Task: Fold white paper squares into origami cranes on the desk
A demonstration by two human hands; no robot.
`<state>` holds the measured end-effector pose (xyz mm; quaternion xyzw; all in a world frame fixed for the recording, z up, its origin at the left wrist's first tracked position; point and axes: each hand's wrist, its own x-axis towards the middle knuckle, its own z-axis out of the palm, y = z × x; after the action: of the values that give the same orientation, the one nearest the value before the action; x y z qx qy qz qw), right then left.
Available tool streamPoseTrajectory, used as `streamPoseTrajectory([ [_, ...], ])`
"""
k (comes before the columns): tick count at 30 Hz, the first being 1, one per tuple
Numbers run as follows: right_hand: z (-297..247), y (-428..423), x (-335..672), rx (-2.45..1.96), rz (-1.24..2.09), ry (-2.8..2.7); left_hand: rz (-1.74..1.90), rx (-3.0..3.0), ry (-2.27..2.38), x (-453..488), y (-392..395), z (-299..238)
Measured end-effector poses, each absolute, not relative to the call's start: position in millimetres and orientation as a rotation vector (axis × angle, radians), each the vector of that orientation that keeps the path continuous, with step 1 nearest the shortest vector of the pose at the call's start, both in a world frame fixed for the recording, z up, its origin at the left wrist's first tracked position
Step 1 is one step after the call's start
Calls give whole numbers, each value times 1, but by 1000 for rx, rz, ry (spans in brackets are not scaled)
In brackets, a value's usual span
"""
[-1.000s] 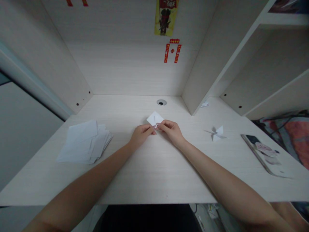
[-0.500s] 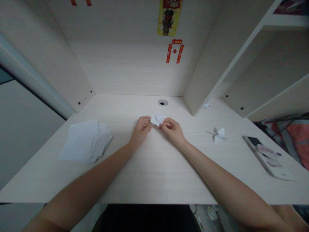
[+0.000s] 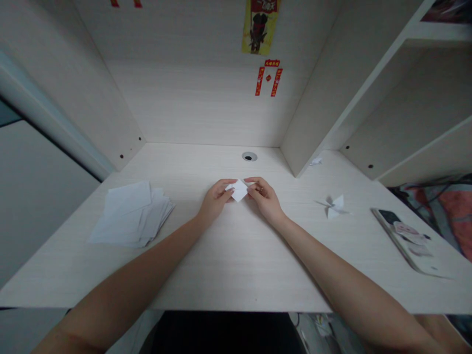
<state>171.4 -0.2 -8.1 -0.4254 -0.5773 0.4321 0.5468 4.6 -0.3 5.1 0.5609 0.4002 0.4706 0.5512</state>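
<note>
Small paper diamond (image 3: 239, 191), folded; seemingly unfinished
Left hand (image 3: 214, 200) and right hand (image 3: 266, 200) pinch its side corners; flat paper sheets (image 3: 127, 202) lie at nine o'clock; finished-looking winged origami (image 3: 335, 207) at three.

The only camera here is head-worn, peering down across the pale wood-grain desktop (image 3: 228, 265) and forward to its pale, flat back panel (image 3: 191, 98), with the bare left hand (image 3: 214, 199) and bare right hand (image 3: 267, 200) mid-view.
</note>
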Motion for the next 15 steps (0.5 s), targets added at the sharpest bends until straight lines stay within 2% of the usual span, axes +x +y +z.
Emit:
streamPoseTrajectory([
  [8,-2,-7,168,-1042,1043,-1583,1169,1335,1032,3,1,5],
  [15,-1,-6,169,-1065,1016,-1488,1152,1326,965,4,-3,10],
])
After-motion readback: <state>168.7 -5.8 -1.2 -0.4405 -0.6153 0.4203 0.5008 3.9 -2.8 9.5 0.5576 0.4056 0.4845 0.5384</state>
